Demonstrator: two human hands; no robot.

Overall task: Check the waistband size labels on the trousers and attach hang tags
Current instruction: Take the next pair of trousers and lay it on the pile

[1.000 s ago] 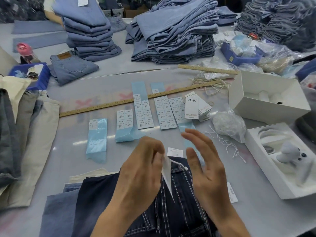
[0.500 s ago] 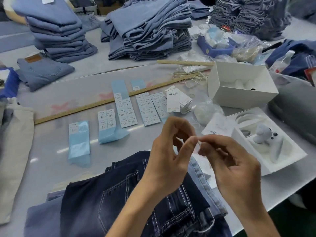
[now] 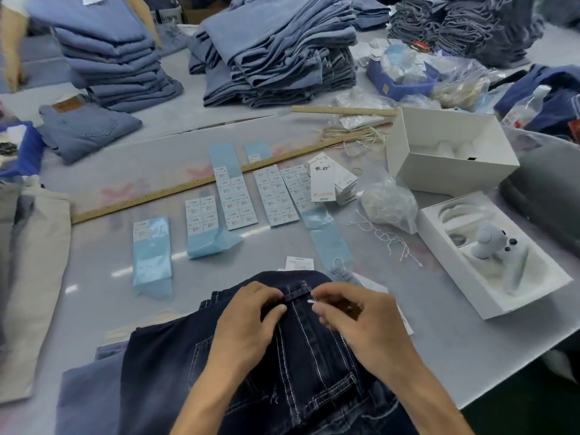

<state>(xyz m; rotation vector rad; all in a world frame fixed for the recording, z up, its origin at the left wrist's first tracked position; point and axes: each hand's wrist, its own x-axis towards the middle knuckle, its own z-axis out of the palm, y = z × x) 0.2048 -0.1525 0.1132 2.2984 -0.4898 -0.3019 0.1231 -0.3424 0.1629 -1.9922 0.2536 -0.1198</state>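
While hands [image 3: 314, 321] work, label sheets [image 3: 276, 196] beyond

The jeans [image 3: 301, 365] under my hands are dark indigo with white contrast stitching running in double lines. The table [image 3: 103, 296] is pale grey with faint pink flower shapes. My sticker sheets [image 3: 237, 199] are white with small dark print on glossy light-blue backing strips [image 3: 152, 255]. The hang tags [image 3: 323, 182] are white with black characters and a thin red line of print low down. The long ruler [image 3: 194, 185] is yellowish wood. The folded jeans stacks [image 3: 276, 48] behind are faded mid-blue. Both open boxes [image 3: 445, 152] are white. At the left edge lie beige trousers [image 3: 37, 277].
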